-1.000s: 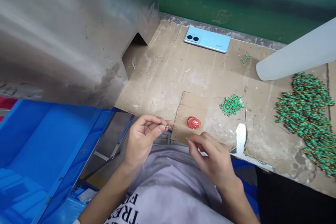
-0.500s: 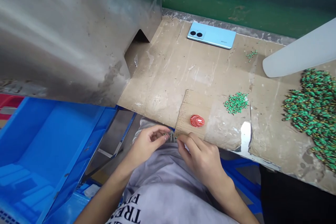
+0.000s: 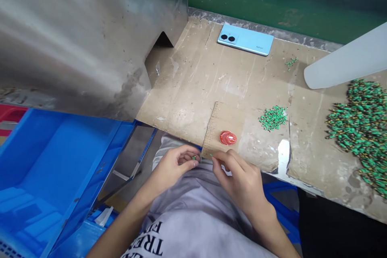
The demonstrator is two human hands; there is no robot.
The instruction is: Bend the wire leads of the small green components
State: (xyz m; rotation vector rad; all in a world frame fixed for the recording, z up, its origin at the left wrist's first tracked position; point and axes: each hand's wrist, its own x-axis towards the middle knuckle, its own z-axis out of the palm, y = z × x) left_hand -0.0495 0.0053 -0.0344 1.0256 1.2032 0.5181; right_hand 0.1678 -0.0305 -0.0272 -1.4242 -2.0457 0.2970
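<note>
My left hand (image 3: pixel 173 167) is held at the table's front edge, its fingers curled round a small green piece (image 3: pixel 194 157) with a dark tip. A short gap to the right of it, my right hand (image 3: pixel 240 179) pinches a tiny green bit (image 3: pixel 211 155) between thumb and forefinger. Just beyond the hands, a small glossy red oval dish (image 3: pixel 227 138) sits on a cardboard patch (image 3: pixel 222 119). Farther right lies a small heap of tiny green pieces (image 3: pixel 273 118). The fingers partly hide what my left hand holds.
A large pile of green pieces with dark and yellow ends (image 3: pixel 363 129) covers the right side. A light blue phone (image 3: pixel 250 40) lies at the back. A white tube (image 3: pixel 347 58) reaches in from the right. A metal housing (image 3: pixel 90 40) and a blue bin (image 3: pixel 60 157) stand left.
My right hand has drawn slightly to the right, away from my left hand. The green piece in my left fingers shows more clearly. The view has shifted a little.
</note>
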